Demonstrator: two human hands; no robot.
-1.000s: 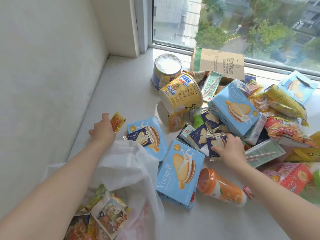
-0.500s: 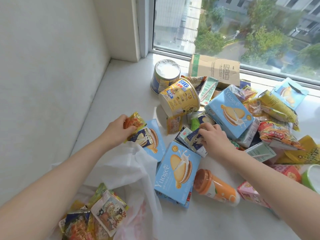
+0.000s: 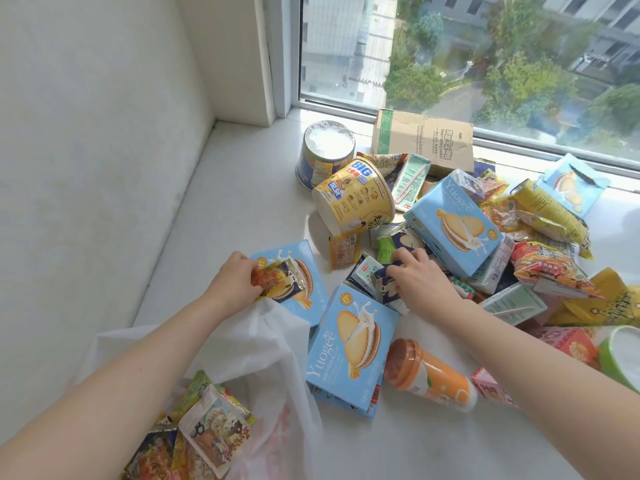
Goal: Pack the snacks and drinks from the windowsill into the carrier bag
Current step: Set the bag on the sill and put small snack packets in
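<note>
On my left I see a plain white plastered wall (image 3: 86, 150), which meets a white window frame (image 3: 277, 64) in the corner. Through the clear glass pane (image 3: 450, 29) I look down on green treetops (image 3: 519, 81), a pale grey building (image 3: 346, 39) and a curved grey road (image 3: 453, 100). A flattened brown cardboard box with a green stripe (image 3: 422, 142) stands against the bottom of the window.

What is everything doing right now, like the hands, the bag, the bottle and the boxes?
left hand: grips small snack packets
right hand: grips dark blue packets
carrier bag: open, snacks inside
orange bottle: lying on its side, capped
yellow noodle cup: tipped on its side
front biscuit box: lying flat, closed
</note>
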